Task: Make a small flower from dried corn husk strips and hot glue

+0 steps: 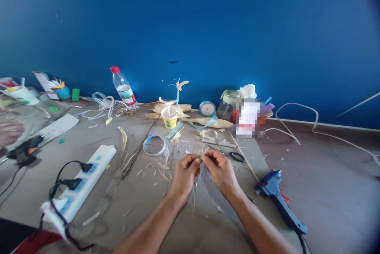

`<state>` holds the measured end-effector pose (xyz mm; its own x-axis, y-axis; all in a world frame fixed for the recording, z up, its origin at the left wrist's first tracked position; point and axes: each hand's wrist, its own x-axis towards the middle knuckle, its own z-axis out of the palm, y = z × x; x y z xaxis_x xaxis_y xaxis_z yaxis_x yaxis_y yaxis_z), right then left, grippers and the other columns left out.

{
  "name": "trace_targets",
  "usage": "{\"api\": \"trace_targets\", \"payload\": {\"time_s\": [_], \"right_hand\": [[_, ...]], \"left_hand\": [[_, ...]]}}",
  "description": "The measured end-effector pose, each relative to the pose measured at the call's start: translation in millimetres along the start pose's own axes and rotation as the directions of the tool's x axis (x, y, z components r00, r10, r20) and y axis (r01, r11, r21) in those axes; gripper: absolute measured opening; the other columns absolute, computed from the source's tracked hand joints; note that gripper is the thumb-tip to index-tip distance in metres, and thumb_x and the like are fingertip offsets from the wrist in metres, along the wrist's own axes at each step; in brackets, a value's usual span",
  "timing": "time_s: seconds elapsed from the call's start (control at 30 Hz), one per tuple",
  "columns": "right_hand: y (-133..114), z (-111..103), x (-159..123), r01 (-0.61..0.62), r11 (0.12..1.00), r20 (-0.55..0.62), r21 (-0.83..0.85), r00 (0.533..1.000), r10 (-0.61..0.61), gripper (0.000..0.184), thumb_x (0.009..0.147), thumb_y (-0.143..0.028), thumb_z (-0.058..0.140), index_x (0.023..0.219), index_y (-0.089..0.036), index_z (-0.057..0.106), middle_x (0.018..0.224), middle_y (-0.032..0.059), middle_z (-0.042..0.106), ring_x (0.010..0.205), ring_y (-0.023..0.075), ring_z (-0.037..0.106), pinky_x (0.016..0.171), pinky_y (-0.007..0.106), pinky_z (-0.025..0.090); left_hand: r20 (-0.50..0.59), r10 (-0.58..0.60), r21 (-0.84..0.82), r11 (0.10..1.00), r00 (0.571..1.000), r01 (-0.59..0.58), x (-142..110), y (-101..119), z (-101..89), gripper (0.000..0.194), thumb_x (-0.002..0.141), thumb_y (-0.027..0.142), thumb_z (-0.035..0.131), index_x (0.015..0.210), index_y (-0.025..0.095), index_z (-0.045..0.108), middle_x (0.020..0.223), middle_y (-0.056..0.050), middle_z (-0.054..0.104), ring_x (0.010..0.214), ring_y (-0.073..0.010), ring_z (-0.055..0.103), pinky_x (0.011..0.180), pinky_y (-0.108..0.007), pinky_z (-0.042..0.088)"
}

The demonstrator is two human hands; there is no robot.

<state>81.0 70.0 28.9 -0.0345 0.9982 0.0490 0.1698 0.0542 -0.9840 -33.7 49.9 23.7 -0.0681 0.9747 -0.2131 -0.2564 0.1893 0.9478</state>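
My left hand point(187, 173) and my right hand point(220, 171) meet over the table, thumbs and fingertips pinched together. Between them is a thin pale strip point(203, 152), perhaps of dried husk; the fingers hide most of it. Close to my right hand lie scissors point(236, 156) with black handles. A roll of white tape point(154, 146) rests beyond my left hand. Farther back, a yellow and white paper cup point(170, 118) holds a small husk flower point(179, 85) on a blue-wrapped stem. Scraps of husk point(164, 171) are scattered around.
At right lies a blue glue gun point(279, 200). A white power strip point(89, 181) with black plugs sits at left, near another person's hand point(12, 133) and a black glue gun point(25, 152). Along the blue wall stand a bottle point(124, 88), a ribbon spool point(207, 109) and a jar point(228, 105).
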Motion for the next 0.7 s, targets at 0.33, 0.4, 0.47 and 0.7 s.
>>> {"api": "trace_targets", "payload": {"time_s": [0.33, 0.4, 0.47, 0.7], "right_hand": [[0.3, -0.9, 1.4, -0.099, 0.974, 0.014, 0.202, 0.995, 0.098, 0.021, 0.069, -0.037, 0.064, 0.068, -0.017, 0.057, 0.059, -0.0022, 0.054, 0.052, 0.0100, 0.043, 0.050, 0.022, 0.033], [2.9, -1.1, 2.3, -0.141, 0.947, 0.037, 0.290, 0.990, 0.136, 0.021, 0.069, -0.036, 0.065, 0.067, -0.017, 0.056, 0.055, -0.0045, 0.049, 0.049, 0.0083, 0.038, 0.048, 0.021, 0.029], [4.6, -1.5, 3.1, -0.169, 0.916, 0.056, 0.364, 0.986, 0.160, 0.021, 0.068, -0.036, 0.066, 0.066, -0.018, 0.056, 0.053, -0.0060, 0.045, 0.048, 0.0077, 0.035, 0.048, 0.021, 0.027], [3.6, -1.4, 3.6, -0.211, 0.874, 0.075, 0.438, 0.977, 0.199, 0.024, 0.066, -0.037, 0.069, 0.064, -0.017, 0.055, 0.051, -0.0055, 0.045, 0.049, 0.0083, 0.036, 0.050, 0.023, 0.028]], "left_hand": [[0.097, -0.057, -0.153, 0.986, 0.994, 0.071, 1.8, 0.2, -2.5, 0.026, 0.068, 0.038, 0.065, 0.072, 0.012, 0.065, 0.046, 0.004, 0.042, 0.047, -0.0075, 0.035, 0.049, -0.022, 0.024], [0.109, -0.063, -0.172, 0.982, 0.992, 0.081, 2.4, 1.4, -1.7, 0.024, 0.067, 0.035, 0.066, 0.073, 0.012, 0.066, 0.046, 0.004, 0.042, 0.046, -0.0067, 0.034, 0.049, -0.022, 0.024], [0.104, -0.061, -0.181, 0.980, 0.993, 0.079, 2.6, 1.5, -1.3, 0.024, 0.066, 0.033, 0.067, 0.076, 0.012, 0.067, 0.053, 0.003, 0.047, 0.046, -0.0057, 0.034, 0.048, -0.022, 0.023], [0.091, -0.096, -0.246, 0.962, 0.991, 0.116, 0.2, 6.0, -1.2, 0.030, 0.062, 0.032, 0.072, 0.085, 0.013, 0.065, 0.059, 0.003, 0.049, 0.045, -0.0036, 0.034, 0.046, -0.021, 0.023]]}}
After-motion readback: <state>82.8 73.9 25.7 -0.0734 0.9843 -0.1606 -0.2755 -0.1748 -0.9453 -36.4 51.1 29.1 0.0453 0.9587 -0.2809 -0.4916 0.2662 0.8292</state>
